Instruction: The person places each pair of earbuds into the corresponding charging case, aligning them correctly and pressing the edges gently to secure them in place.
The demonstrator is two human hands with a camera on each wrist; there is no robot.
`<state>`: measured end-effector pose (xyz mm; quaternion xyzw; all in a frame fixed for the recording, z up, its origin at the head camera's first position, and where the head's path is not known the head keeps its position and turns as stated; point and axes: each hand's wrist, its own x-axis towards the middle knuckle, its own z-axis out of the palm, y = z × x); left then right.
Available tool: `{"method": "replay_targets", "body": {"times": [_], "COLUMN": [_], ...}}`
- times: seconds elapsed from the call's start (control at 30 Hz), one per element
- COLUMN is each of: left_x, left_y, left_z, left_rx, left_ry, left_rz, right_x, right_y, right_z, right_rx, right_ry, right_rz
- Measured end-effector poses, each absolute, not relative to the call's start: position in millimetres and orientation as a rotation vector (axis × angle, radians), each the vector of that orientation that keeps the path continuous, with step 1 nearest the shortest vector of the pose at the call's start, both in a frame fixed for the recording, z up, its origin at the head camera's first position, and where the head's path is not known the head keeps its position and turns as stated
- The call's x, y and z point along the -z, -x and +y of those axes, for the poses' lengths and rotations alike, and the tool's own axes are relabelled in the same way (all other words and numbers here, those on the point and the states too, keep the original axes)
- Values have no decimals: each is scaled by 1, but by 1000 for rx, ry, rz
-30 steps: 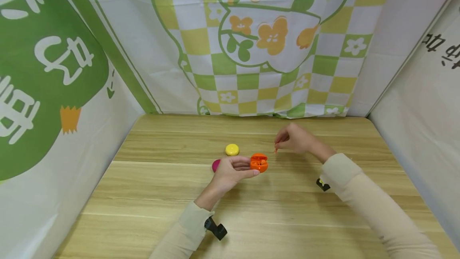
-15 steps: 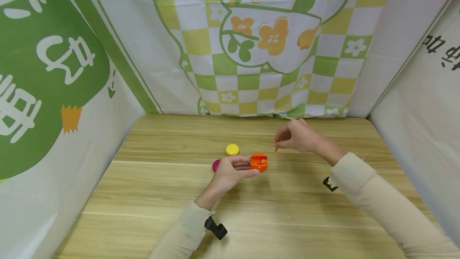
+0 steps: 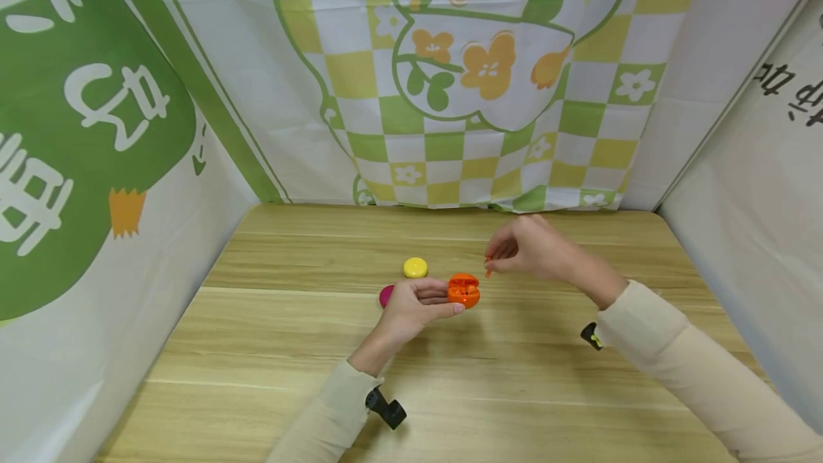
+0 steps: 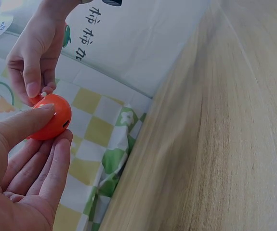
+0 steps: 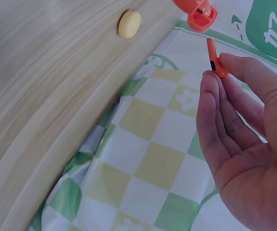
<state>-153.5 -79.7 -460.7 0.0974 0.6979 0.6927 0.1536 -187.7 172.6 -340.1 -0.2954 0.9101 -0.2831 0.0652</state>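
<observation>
My left hand (image 3: 411, 309) holds an orange earbud case (image 3: 464, 297) between thumb and fingers, its lid raised. In the left wrist view the thumb presses on the rounded shell of the case (image 4: 60, 120), which has a small dark port. At least one orange bud shows inside it. Just right of the case, my right hand (image 3: 530, 249) pinches an orange earbud (image 5: 214, 60) between thumb and fingertips. Its stem points toward the case, with a gap between them in the right wrist view.
A round yellow case (image 3: 415, 268) lies on the wooden table (image 3: 308, 349) behind my left hand. Partly hidden by that hand is a dark pink case (image 3: 386, 296). Printed cloth (image 3: 450, 156) hangs along the table's back edge and both sides.
My right hand first shifts slightly up with the earbud, then comes a little left and down, closer to the case. The left hand and case stay in place.
</observation>
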Motion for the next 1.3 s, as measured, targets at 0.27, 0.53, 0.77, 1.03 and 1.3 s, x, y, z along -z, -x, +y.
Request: {"method": "replay_targets", "body": {"times": [0.27,0.53,0.77,1.03,1.3], "left_x": [461,462,462,461,459], "left_y": [154,154,154,153,152], "left_z": [-79,-79,-79,-79,-78], "left_rx": [-1989,-2006,-2018,-2007,-2007], "left_ry": [-297,-332,-344,-336,-369], "left_rz": [2001,1982,1966,1963,1954], "right_x": [340,343,344,344,347], "right_y": [178,168,164,160,159], "right_z": [167,156,148,140,134], "right_rx": [893,866,843,799,743], "right_ry": [900,994,1102,1164,1233], "right_rz": [2762,2810,2834,2820,2821]}}
